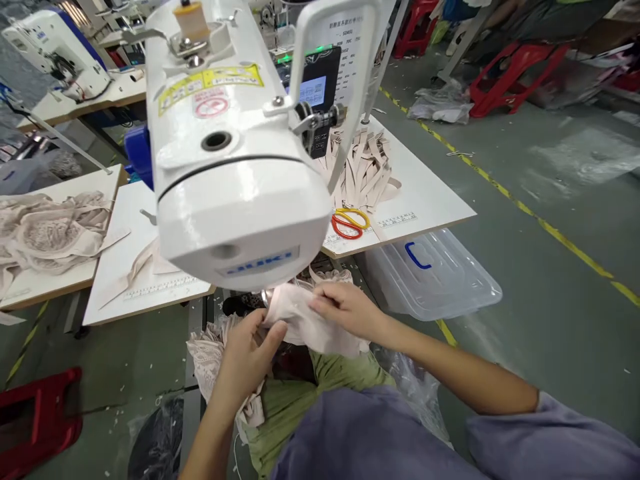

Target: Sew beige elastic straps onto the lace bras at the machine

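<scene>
My left hand [249, 352] pinches the left edge of a pale pink bra piece [313, 323] between thumb and fingers. Closed on the upper right part of that cloth is my right hand [350, 310]. The bra piece sits just below the front of a white sewing machine [240, 213], whose head hides the needle area. More pale lace fabric [210, 360] hangs in a bunch left of my lap. Right of the machine head, scissors [347, 225] with red and yellow handles lie on the white table [425, 190].
Beige straps [363, 167] are heaped on the table behind the scissors. A lidded clear plastic box [440, 273] stands below its right edge. Lace garments [50, 230] pile up on the left table. Red stools [517, 73] stand on the floor, and a control screen [313, 90] rises behind the machine.
</scene>
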### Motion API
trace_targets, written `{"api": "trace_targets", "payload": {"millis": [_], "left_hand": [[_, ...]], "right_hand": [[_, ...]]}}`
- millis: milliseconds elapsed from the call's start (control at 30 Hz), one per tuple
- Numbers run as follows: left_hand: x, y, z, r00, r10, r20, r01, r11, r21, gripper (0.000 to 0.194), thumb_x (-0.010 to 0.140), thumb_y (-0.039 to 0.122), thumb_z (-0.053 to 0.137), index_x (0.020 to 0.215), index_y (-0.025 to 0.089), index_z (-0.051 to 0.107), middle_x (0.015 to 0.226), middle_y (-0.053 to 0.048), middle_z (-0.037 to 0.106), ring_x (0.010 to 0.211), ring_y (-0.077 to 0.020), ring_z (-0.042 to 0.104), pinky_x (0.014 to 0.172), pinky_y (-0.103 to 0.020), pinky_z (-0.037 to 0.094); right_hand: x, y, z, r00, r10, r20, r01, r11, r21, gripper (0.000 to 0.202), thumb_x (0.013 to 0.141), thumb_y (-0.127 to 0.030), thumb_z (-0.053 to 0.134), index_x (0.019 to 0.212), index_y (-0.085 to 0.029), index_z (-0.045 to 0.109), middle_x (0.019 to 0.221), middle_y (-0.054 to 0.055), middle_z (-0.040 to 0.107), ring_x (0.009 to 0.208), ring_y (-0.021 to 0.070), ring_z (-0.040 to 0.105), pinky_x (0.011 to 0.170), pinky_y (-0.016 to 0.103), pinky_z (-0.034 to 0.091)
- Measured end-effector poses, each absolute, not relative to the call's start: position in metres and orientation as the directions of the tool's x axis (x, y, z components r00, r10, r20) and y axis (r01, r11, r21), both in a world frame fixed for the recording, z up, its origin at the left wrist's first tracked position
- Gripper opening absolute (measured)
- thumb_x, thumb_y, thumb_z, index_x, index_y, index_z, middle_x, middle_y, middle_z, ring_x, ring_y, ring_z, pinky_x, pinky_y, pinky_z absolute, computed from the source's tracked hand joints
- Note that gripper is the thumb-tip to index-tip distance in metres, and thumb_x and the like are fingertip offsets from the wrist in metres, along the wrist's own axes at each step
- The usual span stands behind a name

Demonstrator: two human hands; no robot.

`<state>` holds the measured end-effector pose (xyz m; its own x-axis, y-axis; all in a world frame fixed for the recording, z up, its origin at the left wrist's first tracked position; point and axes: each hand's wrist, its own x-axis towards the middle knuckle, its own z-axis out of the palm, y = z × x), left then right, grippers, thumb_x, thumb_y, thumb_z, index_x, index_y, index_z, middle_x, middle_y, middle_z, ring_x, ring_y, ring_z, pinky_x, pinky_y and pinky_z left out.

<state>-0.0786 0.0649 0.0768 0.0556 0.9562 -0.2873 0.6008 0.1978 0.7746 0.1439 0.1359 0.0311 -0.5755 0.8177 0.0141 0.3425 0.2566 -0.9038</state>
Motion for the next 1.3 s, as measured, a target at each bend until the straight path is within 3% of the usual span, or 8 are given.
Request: {"api": "trace_targets", "payload": {"millis": [167,300,467,633,833,1000,1200,1300], "left_hand": [[-0.086,0.045,0.068,0.292,0.887,-0.358,0.198,0.31,0.93,0.034,0.092,0.048,0.058,0.101,0.019,0.072,0.088,-0.004,0.069,0.079,-0.0177,0.06,0.069,-0.026,0.046],[-0.115,0.011,0.068,0.035,0.908,-0.418,0.017,0.417,0.909,0.032,0.088,0.047,0.064,0.086,0.016,0.072,0.072,0.0,0.063,0.062,-0.0107,0.051,0.058,-0.021,0.041],[-0.149,-0.017,0.08,-0.155,0.855,-0.495,0.068,0.509,0.858,0.036,0.085,0.05,0.067,0.091,0.015,0.071,0.074,-0.001,0.063,0.06,-0.0104,0.049,0.055,-0.021,0.037],[-0.158,-0.008,0.057,-0.133,0.879,-0.459,0.327,0.476,0.816,0.032,0.085,0.048,0.065,0.084,0.017,0.072,0.073,-0.002,0.063,0.064,-0.015,0.053,0.058,-0.025,0.041],[-0.126,0.008,-0.009,-0.362,0.89,-0.277,0.362,0.408,0.838,0.027,0.083,0.045,0.064,0.09,0.019,0.066,0.09,-0.007,0.066,0.089,-0.0236,0.061,0.075,-0.032,0.048],[-0.087,0.017,-0.034,-0.289,0.905,-0.312,0.21,0.378,0.902,0.038,0.09,0.052,0.052,0.092,0.018,0.069,0.082,-0.005,0.07,0.078,-0.02,0.066,0.071,-0.03,0.052],[-0.072,0.02,-0.01,-0.344,0.908,-0.239,0.224,0.327,0.918,0.028,0.093,0.044,0.052,0.087,0.019,0.065,0.076,-0.001,0.065,0.071,-0.0148,0.06,0.066,-0.024,0.047],[-0.069,0.018,0.003,-0.313,0.922,-0.227,0.241,0.309,0.92,0.027,0.094,0.043,0.053,0.087,0.02,0.064,0.074,0.0,0.063,0.07,-0.0138,0.058,0.065,-0.023,0.046]], "right_hand": [[0.143,0.076,0.04,-0.753,0.65,-0.105,0.137,-0.002,-0.991,0.034,0.095,-0.045,0.054,0.077,-0.017,0.056,0.065,-0.004,0.046,0.06,0.0087,0.043,0.055,0.022,0.032],[0.107,0.062,0.028,-0.774,0.619,-0.134,0.099,-0.091,-0.991,0.039,0.093,-0.054,0.054,0.088,-0.016,0.062,0.07,-0.002,0.051,0.062,0.0105,0.046,0.056,0.023,0.037],[0.031,0.075,0.007,-0.83,0.553,-0.07,-0.015,-0.148,-0.989,0.069,0.072,-0.056,0.078,0.127,-0.02,0.057,0.131,0.012,0.056,0.117,0.0265,0.053,0.098,0.039,0.045],[0.009,0.081,-0.009,-0.768,0.57,-0.291,-0.229,-0.669,-0.707,0.035,0.085,-0.054,0.067,0.091,-0.02,0.064,0.08,0.001,0.061,0.072,0.0127,0.058,0.07,0.026,0.05],[0.04,0.074,-0.048,-0.457,0.865,-0.209,-0.09,-0.278,-0.956,0.019,0.088,-0.04,0.066,0.093,-0.022,0.063,0.087,0.001,0.065,0.084,0.0171,0.063,0.08,0.033,0.05],[0.064,0.062,-0.073,-0.538,0.829,0.151,0.164,0.279,-0.946,0.007,0.088,-0.029,0.062,0.089,-0.023,0.064,0.101,0.006,0.064,0.098,0.0235,0.061,0.085,0.04,0.051],[0.09,0.073,-0.055,-0.481,0.838,0.258,0.247,0.412,-0.877,0.018,0.09,-0.038,0.063,0.1,-0.023,0.064,0.086,0.004,0.062,0.065,0.0149,0.057,0.061,0.031,0.051],[0.089,0.082,-0.037,-0.504,0.816,0.281,0.287,0.465,-0.837,0.026,0.094,-0.039,0.058,0.114,-0.024,0.065,0.103,0.007,0.067,0.064,0.0129,0.059,0.066,0.032,0.053]]}}
